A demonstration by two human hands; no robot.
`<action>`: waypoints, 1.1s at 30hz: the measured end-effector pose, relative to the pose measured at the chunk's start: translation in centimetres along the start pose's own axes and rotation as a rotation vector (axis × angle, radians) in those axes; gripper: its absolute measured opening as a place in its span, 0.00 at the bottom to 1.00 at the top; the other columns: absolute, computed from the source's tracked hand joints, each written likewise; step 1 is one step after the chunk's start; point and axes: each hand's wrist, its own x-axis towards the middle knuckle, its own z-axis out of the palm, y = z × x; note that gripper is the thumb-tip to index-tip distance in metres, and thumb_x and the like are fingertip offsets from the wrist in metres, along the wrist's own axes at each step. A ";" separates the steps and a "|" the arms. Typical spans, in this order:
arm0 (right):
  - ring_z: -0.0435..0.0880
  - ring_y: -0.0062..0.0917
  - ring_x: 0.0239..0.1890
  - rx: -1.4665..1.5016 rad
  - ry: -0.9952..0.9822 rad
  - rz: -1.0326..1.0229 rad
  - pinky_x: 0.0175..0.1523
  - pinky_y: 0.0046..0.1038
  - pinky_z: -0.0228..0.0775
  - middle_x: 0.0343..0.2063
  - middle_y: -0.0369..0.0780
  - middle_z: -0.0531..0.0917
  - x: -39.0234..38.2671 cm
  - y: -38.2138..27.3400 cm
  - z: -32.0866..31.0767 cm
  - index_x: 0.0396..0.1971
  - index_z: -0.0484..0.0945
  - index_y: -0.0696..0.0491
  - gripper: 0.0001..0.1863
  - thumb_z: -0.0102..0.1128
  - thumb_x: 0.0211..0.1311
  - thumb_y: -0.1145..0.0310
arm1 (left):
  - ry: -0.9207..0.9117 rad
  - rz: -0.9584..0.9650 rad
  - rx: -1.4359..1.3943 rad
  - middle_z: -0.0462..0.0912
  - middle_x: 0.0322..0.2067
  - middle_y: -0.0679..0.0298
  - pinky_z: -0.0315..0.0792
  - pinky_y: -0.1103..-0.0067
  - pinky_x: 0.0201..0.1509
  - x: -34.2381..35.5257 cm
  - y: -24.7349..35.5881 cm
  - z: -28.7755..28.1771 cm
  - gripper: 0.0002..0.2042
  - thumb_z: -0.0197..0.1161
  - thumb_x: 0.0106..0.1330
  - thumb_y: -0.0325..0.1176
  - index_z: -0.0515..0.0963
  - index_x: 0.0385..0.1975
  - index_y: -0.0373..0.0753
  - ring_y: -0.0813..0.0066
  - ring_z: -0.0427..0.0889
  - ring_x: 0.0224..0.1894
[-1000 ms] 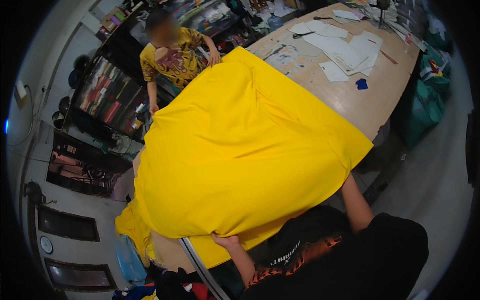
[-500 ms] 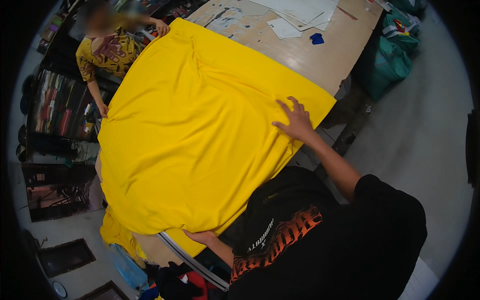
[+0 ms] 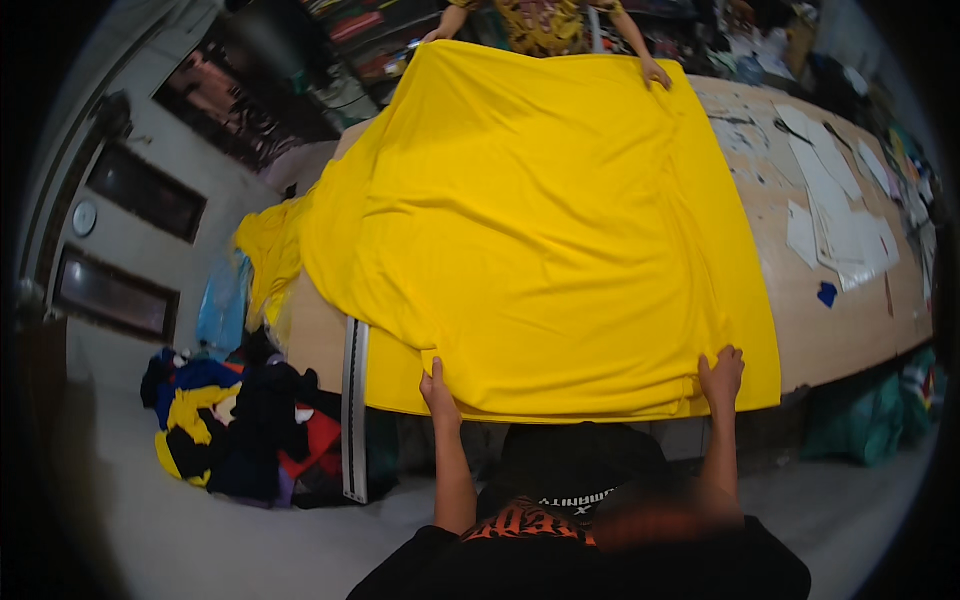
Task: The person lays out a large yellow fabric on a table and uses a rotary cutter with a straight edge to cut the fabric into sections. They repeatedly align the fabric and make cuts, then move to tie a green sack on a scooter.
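Note:
A large sheet of yellow fabric (image 3: 540, 230) lies in soft wrinkles over the table, with another yellow layer showing flat beneath it at the right and near edges. At the near left, my left hand (image 3: 440, 392) pinches the upper layer's edge, thumb on top. My right hand (image 3: 722, 380) is closed on the same layer near the right corner, its fingers curled over gathered cloth. Across the table a co-worker in a patterned yellow shirt (image 3: 540, 25) has one hand (image 3: 655, 74) on the far right corner and the other at the far left.
A long metal ruler (image 3: 355, 410) juts past the near table edge, left of my left hand. Paper patterns (image 3: 845, 225) and a small blue scrap (image 3: 827, 294) lie on the wooden table (image 3: 765, 190) at right. Piled clothes (image 3: 240, 425) sit at lower left, green bags (image 3: 855, 415) at lower right.
My view has turned toward the table's far side. My right hand, spread on the cloth before, now grips it near the right corner. The co-worker's hands still hold the far edge.

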 end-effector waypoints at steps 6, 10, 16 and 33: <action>0.80 0.57 0.47 0.143 -0.050 0.233 0.52 0.49 0.71 0.41 0.57 0.80 0.8 2.8 -0.7 0.44 0.66 0.56 0.17 0.59 0.55 0.78 | 0.098 -0.120 -0.264 0.80 0.54 0.56 0.75 0.71 0.60 -0.4 0.9 0.0 0.20 0.61 0.74 0.40 0.74 0.58 0.32 0.63 0.80 0.55; 0.82 0.53 0.45 0.228 0.025 0.302 0.50 0.47 0.73 0.40 0.55 0.81 1.0 7.8 -0.8 0.54 0.67 0.53 0.24 0.56 0.56 0.80 | 0.093 -0.086 -0.313 0.80 0.55 0.55 0.77 0.67 0.59 -0.1 1.3 0.1 0.22 0.62 0.73 0.40 0.72 0.60 0.32 0.60 0.81 0.55; 0.77 0.22 0.25 0.574 -0.293 0.434 0.33 0.27 0.72 0.30 0.38 0.78 -0.2 11.9 -1.4 0.55 0.75 0.54 0.22 0.58 0.59 0.75 | 0.121 -0.094 -0.394 0.78 0.59 0.52 0.76 0.64 0.62 2.6 -1.1 -1.1 0.24 0.57 0.75 0.43 0.71 0.63 0.33 0.55 0.79 0.59; 0.83 0.28 0.32 0.645 -0.245 0.220 0.39 0.30 0.75 0.35 0.46 0.84 3.4 2.0 -10.0 0.52 0.77 0.54 0.18 0.65 0.64 0.66 | -0.127 0.134 -0.472 0.76 0.63 0.55 0.74 0.63 0.65 7.2 13.5 -1.3 0.25 0.52 0.77 0.48 0.71 0.65 0.36 0.54 0.77 0.63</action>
